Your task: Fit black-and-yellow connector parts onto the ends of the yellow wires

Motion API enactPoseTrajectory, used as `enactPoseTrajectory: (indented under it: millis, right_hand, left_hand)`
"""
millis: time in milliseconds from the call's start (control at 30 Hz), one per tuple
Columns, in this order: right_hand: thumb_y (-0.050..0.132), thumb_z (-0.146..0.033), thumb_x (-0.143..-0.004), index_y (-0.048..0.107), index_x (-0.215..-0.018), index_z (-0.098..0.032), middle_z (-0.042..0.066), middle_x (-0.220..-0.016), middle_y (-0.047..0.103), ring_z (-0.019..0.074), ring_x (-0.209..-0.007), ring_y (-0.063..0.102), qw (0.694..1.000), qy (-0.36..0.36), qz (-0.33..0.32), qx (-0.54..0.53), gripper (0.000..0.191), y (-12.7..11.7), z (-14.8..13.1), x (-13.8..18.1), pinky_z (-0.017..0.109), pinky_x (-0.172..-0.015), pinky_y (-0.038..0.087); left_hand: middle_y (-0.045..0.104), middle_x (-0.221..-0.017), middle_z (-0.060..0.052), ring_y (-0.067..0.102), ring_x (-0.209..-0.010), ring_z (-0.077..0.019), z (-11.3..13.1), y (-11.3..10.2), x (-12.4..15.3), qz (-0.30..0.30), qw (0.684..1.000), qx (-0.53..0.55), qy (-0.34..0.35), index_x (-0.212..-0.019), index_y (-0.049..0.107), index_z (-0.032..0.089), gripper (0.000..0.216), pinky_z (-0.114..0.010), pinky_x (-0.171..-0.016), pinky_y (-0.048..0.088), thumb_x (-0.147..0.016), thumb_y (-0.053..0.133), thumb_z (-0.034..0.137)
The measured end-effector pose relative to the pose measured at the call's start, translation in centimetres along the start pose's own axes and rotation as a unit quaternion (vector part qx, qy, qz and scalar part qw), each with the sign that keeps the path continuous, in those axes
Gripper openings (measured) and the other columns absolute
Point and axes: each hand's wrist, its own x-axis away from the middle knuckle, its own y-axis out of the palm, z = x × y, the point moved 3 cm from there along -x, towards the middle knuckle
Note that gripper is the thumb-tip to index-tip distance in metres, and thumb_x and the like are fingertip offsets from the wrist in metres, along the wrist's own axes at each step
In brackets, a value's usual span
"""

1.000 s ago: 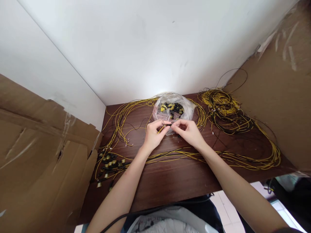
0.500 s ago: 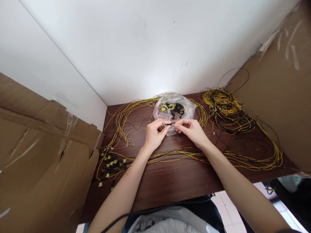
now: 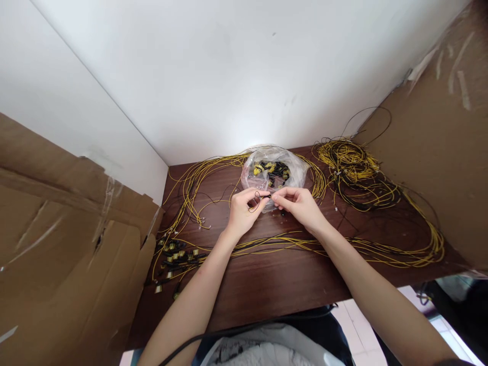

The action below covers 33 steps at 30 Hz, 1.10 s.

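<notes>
In front of a clear plastic bag (image 3: 299, 170), my two hands meet fingertip to fingertip. My left hand (image 3: 244, 209) pinches a thin black wire (image 3: 257, 193), which loops up over the thumb and forefinger. A small dark piece (image 3: 269, 196) sits at the wire's end between both sets of fingertips; its exact kind is too small to make out. My right hand (image 3: 299, 204) is closed in a pinch at the right end of that piece. Inside the bag lie black and yellow connector parts (image 3: 272, 170).
Yellow and black wires (image 3: 190, 188) curve along the table (image 3: 267, 284) behind and in front of my hands. A tangled wire coil (image 3: 348, 160) lies at the back right. Several wired connectors (image 3: 177, 254) sit at left. Cardboard (image 3: 76, 254) and a white wall (image 3: 244, 76) enclose the table.
The right fingertips have shifted slightly left, closer to the left ones. The wire loop at my left hand has changed shape a little. The rest looks the same.
</notes>
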Motion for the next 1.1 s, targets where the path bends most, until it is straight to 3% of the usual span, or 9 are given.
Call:
enactPoseTrajectory:
  millis: [600,1100]
  right_hand:
    - [0.065,-0.042,-0.07,0.063,-0.074,-0.015,0.001,-0.064,0.059,0.0108,-0.055,0.05,0.999,-0.019,0.039,0.017,0.027,-0.5,0.56,-0.16,0.024,-0.053,0.04]
    - [0.066,-0.042,-0.07,0.064,-0.079,-0.015,0.001,-0.063,0.059,0.0116,-0.057,0.052,1.0,-0.019,0.011,0.006,0.029,-0.25,0.28,-0.15,0.025,-0.056,0.042]
  left_hand:
    - [0.066,-0.074,-0.004,0.054,-0.056,-0.0098,-0.55,0.11,-0.04,0.012,0.999,0.012,-0.028,-0.088,0.07,0.015,0.016,-0.02,-0.053,0.041,-0.077,0.063,0.025]
    - [0.07,-0.085,-0.006,0.063,-0.072,-0.0146,-0.8,0.18,0.01,-0.013,0.998,0.04,-0.042,-0.091,0.07,0.016,0.019,-0.025,-0.066,0.049,-0.078,0.062,0.027]
